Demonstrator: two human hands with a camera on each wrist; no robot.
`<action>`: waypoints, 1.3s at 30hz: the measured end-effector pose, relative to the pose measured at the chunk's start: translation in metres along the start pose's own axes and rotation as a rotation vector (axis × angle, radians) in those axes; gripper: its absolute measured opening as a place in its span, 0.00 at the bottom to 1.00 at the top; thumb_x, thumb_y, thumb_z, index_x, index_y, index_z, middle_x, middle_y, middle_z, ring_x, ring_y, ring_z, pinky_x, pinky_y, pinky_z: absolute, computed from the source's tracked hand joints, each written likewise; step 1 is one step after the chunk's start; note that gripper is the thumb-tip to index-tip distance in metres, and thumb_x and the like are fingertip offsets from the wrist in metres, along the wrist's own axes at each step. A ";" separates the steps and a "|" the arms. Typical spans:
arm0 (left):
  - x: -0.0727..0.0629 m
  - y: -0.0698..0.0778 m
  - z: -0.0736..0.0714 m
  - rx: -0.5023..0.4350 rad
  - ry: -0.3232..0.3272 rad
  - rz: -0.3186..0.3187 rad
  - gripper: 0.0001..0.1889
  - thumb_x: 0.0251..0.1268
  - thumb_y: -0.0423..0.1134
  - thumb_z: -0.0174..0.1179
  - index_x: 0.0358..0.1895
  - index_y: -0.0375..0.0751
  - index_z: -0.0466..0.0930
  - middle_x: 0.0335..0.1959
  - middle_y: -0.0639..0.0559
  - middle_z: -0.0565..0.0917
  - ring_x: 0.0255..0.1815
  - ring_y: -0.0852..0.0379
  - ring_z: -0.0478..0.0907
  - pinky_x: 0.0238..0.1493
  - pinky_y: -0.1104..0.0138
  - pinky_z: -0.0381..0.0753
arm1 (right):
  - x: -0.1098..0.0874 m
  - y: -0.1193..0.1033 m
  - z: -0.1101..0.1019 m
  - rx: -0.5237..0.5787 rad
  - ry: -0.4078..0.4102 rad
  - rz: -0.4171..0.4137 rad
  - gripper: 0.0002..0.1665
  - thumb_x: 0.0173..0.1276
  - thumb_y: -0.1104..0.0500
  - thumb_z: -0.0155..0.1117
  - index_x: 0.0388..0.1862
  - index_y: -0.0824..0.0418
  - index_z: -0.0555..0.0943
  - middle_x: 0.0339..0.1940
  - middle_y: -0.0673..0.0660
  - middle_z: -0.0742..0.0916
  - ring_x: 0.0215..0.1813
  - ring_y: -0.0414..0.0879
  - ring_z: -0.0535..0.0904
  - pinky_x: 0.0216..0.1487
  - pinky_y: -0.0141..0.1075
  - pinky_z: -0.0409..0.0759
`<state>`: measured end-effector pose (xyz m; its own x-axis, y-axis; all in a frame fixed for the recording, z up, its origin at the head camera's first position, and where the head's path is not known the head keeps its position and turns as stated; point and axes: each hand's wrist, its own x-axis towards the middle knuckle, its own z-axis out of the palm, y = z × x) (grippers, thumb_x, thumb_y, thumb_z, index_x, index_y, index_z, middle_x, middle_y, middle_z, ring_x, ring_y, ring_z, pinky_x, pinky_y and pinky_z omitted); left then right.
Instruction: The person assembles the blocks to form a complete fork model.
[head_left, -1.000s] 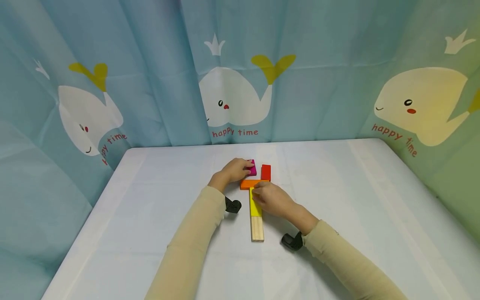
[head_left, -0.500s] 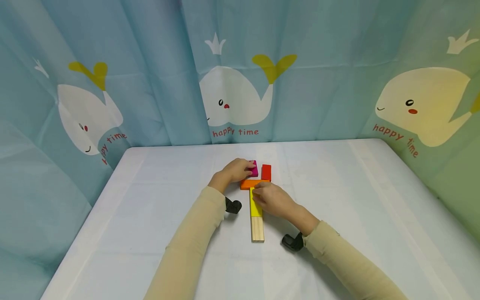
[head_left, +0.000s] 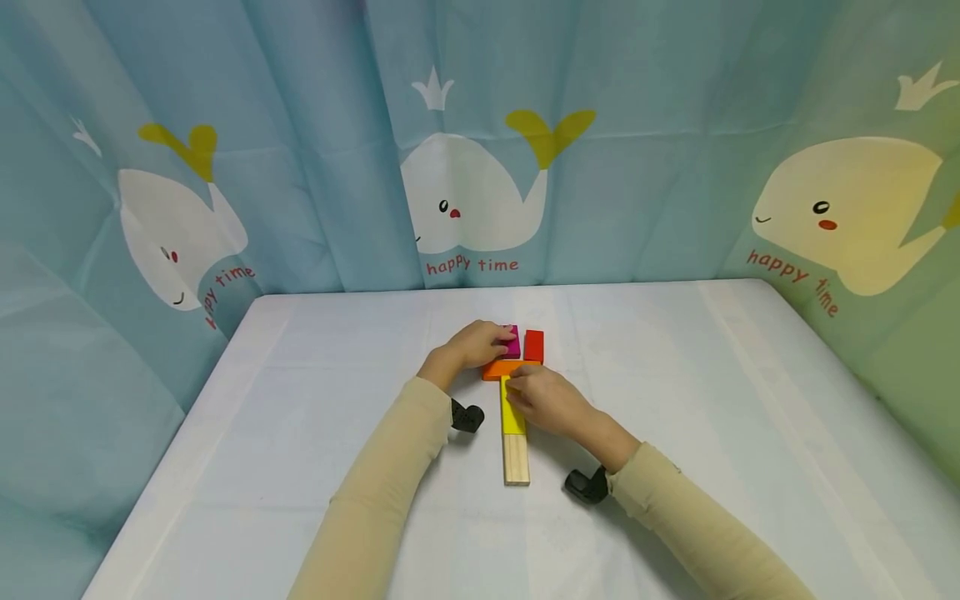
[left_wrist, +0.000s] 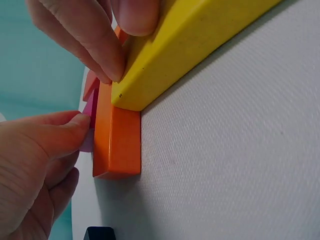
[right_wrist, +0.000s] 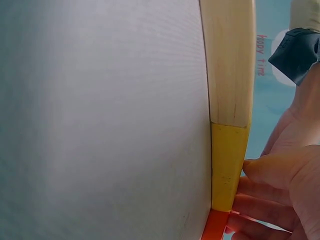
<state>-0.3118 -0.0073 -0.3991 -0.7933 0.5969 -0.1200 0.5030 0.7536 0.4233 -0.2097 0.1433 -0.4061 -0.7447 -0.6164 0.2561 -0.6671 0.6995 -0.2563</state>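
My left hand [head_left: 477,342] pinches a magenta block [head_left: 513,343] between thumb and fingers, close behind an orange block [left_wrist: 117,142] that lies crosswise. In the left wrist view the fingers partly hide the magenta block. The fingertips of my right hand [head_left: 550,397] press from above on the far end of a yellow block [left_wrist: 175,55], right by the orange one. That yellow block meets the orange block's near side. A plain wooden block [right_wrist: 230,60] continues the line toward me. A red block [head_left: 534,345] sits behind the orange one, right of the magenta block.
The white-covered table [head_left: 300,467] extends on both sides of the blocks. Behind it hangs a blue curtain [head_left: 322,167] with whale prints. A black wrist mount [head_left: 468,418] juts from the left wrist, and another black mount [head_left: 587,485] from the right.
My left hand has drawn the magenta block slightly nearer and to the right, closer to the orange and red blocks. My right hand has stayed on the yellow block.
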 end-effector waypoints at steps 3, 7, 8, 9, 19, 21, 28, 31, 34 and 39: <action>0.000 0.000 0.001 -0.003 0.004 0.000 0.18 0.68 0.37 0.52 0.60 0.45 0.73 0.59 0.51 0.74 0.57 0.55 0.70 0.62 0.64 0.63 | -0.001 0.000 0.000 0.002 0.000 -0.001 0.03 0.59 0.66 0.63 0.28 0.65 0.81 0.32 0.56 0.82 0.38 0.49 0.78 0.42 0.39 0.79; -0.002 0.000 0.001 0.001 -0.002 -0.003 0.18 0.68 0.37 0.52 0.60 0.46 0.73 0.59 0.51 0.74 0.57 0.54 0.70 0.62 0.63 0.63 | -0.001 0.000 0.001 0.003 -0.018 0.016 0.03 0.60 0.66 0.63 0.28 0.64 0.81 0.33 0.56 0.82 0.38 0.49 0.77 0.42 0.38 0.78; -0.002 0.000 0.002 -0.001 -0.005 -0.003 0.18 0.68 0.37 0.52 0.60 0.46 0.73 0.59 0.51 0.74 0.57 0.54 0.70 0.62 0.63 0.63 | -0.001 -0.001 0.001 0.003 -0.019 0.019 0.03 0.60 0.66 0.63 0.28 0.64 0.81 0.33 0.56 0.82 0.38 0.48 0.77 0.42 0.38 0.78; -0.002 0.000 0.002 -0.001 -0.004 0.000 0.18 0.68 0.37 0.52 0.60 0.46 0.73 0.59 0.51 0.74 0.58 0.54 0.69 0.62 0.63 0.63 | -0.001 -0.001 0.001 0.001 -0.019 0.021 0.03 0.60 0.66 0.63 0.28 0.64 0.81 0.33 0.56 0.82 0.38 0.48 0.77 0.42 0.38 0.78; -0.004 0.000 0.000 0.004 -0.012 0.023 0.18 0.68 0.37 0.52 0.60 0.45 0.74 0.58 0.51 0.75 0.57 0.55 0.70 0.62 0.64 0.63 | 0.000 -0.001 0.000 0.002 -0.005 0.007 0.03 0.60 0.67 0.62 0.27 0.62 0.81 0.31 0.55 0.81 0.36 0.47 0.77 0.41 0.37 0.78; -0.004 0.001 -0.001 0.003 -0.011 0.025 0.18 0.67 0.37 0.52 0.60 0.44 0.74 0.58 0.51 0.75 0.57 0.55 0.70 0.62 0.63 0.63 | 0.000 -0.001 0.000 0.003 0.000 0.005 0.03 0.60 0.67 0.62 0.27 0.62 0.81 0.31 0.55 0.82 0.37 0.47 0.77 0.41 0.37 0.78; -0.006 0.001 0.000 -0.003 -0.003 0.017 0.18 0.67 0.37 0.53 0.59 0.45 0.75 0.56 0.51 0.76 0.55 0.55 0.71 0.61 0.64 0.64 | 0.000 -0.001 0.000 0.004 0.005 0.000 0.03 0.60 0.66 0.62 0.28 0.63 0.82 0.33 0.56 0.82 0.39 0.48 0.78 0.43 0.38 0.78; -0.007 0.001 0.000 -0.010 0.003 0.013 0.18 0.67 0.38 0.53 0.59 0.45 0.75 0.56 0.51 0.76 0.55 0.55 0.71 0.61 0.64 0.65 | 0.000 0.000 0.001 0.003 0.009 -0.005 0.02 0.59 0.66 0.62 0.29 0.63 0.82 0.33 0.56 0.82 0.39 0.48 0.78 0.43 0.38 0.78; -0.007 0.001 0.001 -0.007 0.003 0.012 0.17 0.67 0.38 0.53 0.59 0.45 0.75 0.57 0.52 0.76 0.55 0.55 0.71 0.61 0.64 0.65 | 0.000 0.000 0.001 0.003 0.006 -0.010 0.03 0.60 0.66 0.62 0.28 0.63 0.82 0.32 0.55 0.82 0.38 0.47 0.77 0.42 0.38 0.78; -0.008 0.001 0.001 0.001 0.003 0.024 0.18 0.67 0.38 0.53 0.59 0.45 0.75 0.58 0.52 0.75 0.57 0.55 0.71 0.61 0.64 0.64 | 0.000 0.002 0.001 -0.005 -0.002 -0.001 0.03 0.59 0.66 0.63 0.31 0.64 0.83 0.34 0.56 0.83 0.40 0.48 0.78 0.44 0.38 0.78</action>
<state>-0.3047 -0.0107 -0.3990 -0.7822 0.6137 -0.1073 0.5219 0.7396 0.4251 -0.2106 0.1440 -0.4077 -0.7441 -0.6179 0.2540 -0.6677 0.7005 -0.2518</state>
